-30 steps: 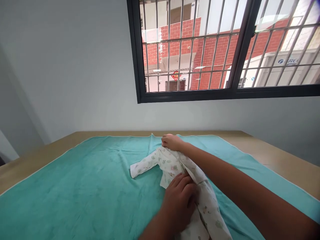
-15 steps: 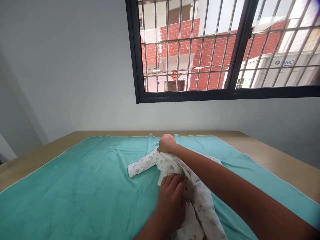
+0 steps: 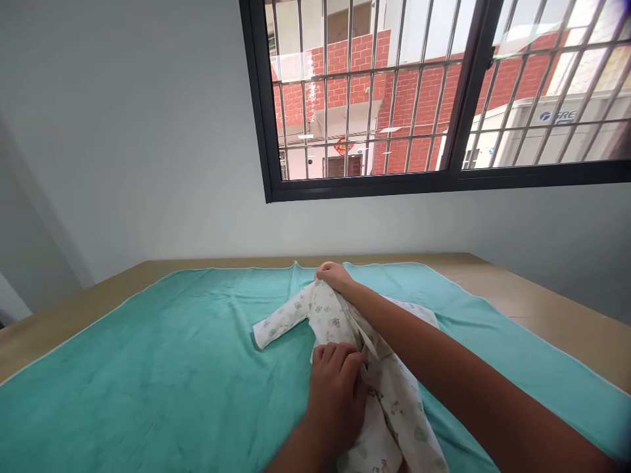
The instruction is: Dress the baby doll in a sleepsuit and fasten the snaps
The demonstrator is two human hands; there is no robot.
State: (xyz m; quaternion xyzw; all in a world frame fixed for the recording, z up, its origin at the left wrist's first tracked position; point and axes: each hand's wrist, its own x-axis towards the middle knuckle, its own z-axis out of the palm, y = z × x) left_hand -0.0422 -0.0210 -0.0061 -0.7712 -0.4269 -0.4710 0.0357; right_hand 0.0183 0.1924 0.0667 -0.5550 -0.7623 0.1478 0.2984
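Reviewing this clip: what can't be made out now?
Head view:
White garment, lower end: cut off by bottom edge.
Sleeve on picture's right: mostly hidden by right forearm.
Whatever lies under the right hand: covered by it.
Whether the left hand grips fabric: its back hides this.

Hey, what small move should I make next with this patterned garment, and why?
Probably use your left hand to smooth the raised fold: it looks loose just beyond that hand, while your right hand is at the garment's upper end.
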